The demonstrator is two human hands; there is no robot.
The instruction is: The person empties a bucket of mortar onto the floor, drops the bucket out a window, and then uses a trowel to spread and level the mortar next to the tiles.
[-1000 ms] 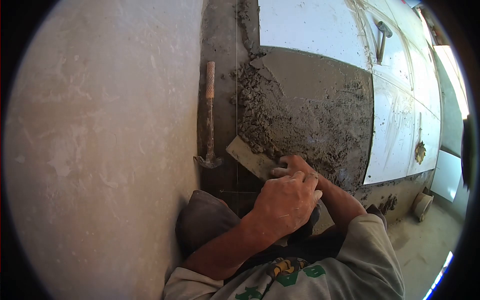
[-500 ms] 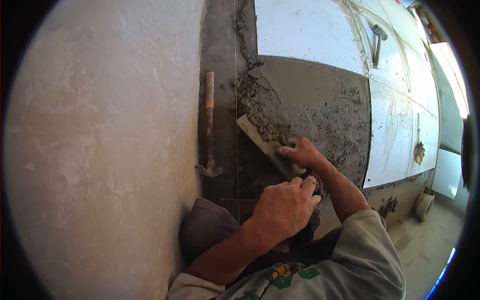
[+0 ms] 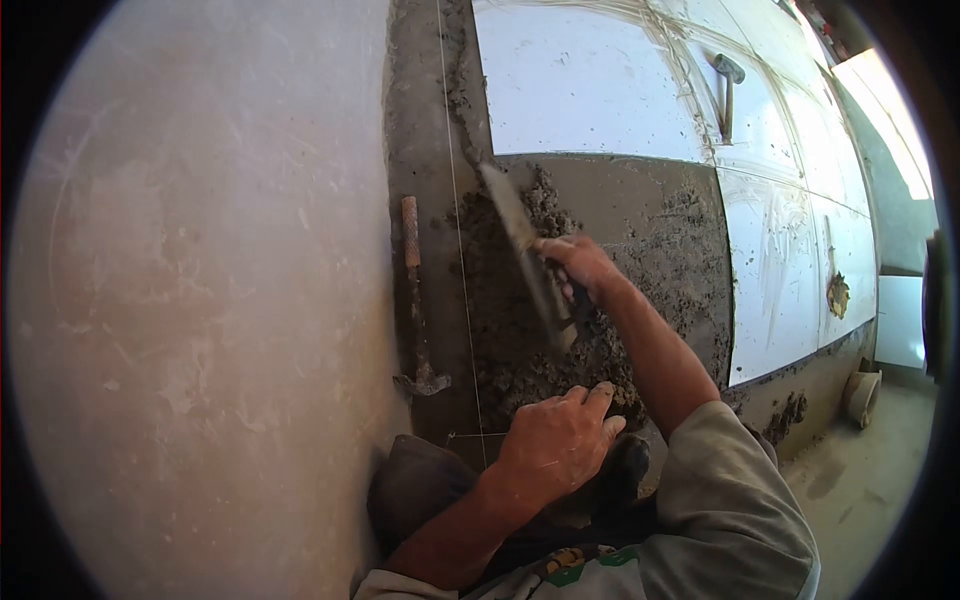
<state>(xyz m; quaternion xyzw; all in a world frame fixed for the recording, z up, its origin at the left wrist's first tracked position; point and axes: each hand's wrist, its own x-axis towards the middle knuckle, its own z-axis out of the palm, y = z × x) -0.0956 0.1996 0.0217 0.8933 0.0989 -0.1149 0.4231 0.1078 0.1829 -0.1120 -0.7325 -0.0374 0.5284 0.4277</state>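
Observation:
My right hand (image 3: 577,268) grips the handle of a trowel (image 3: 520,240) whose long blade lies edge-on across a bed of wet grey mortar (image 3: 620,260), its tip near the corner of a white tile (image 3: 580,80). My left hand (image 3: 553,442) rests lower down at the near edge of the mortar, fingers curled with the tips on the lumpy mix, holding nothing I can see. My knee (image 3: 420,485) is just left of it.
A claw hammer (image 3: 415,300) lies along the wall base, beside a taut string line (image 3: 458,250). A plastered wall (image 3: 200,300) fills the left. More white tiles (image 3: 790,260) lie right of the mortar, one with a rubber mallet (image 3: 728,85). A tape roll (image 3: 862,395) sits far right.
My right hand has pushed the trowel away from me across the mortar, from near my left hand up to the far tile's edge. The left hand has stayed in place.

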